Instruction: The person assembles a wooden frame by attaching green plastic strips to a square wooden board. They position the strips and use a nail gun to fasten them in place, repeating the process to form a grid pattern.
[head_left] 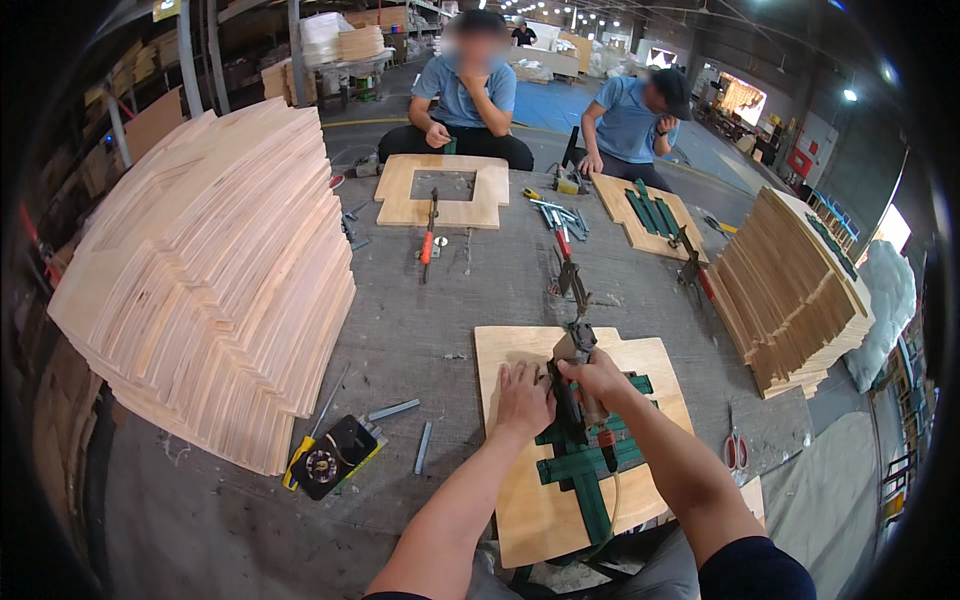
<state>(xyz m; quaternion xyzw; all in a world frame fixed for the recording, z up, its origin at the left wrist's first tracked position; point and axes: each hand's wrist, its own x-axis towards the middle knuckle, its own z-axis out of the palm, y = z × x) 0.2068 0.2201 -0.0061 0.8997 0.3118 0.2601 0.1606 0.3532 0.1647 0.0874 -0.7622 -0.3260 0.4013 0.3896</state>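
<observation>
A pale wooden board (515, 520) lies before me, with dark green webbing straps (572, 467) crossing over its middle. My right hand (597, 382) is wrapped round a dark staple gun (575, 347), which is held over the far part of the straps. An air hose (615, 497) runs from its red-tipped fitting back toward me. My left hand (525, 402) lies on the board just left of the gun, fingers stretched out, beside the strap end. The tip of the gun and the strap beneath it are hidden.
Tall stacks of cut boards (220, 290) stand left and right (800, 290). A screwdriver (305, 450), a black tray (335, 460), metal staple strips (423, 448) and red scissors (736, 449) lie around. Two people sit across the table (400, 330) by a framed board (395, 205) and a strapped board (645, 240).
</observation>
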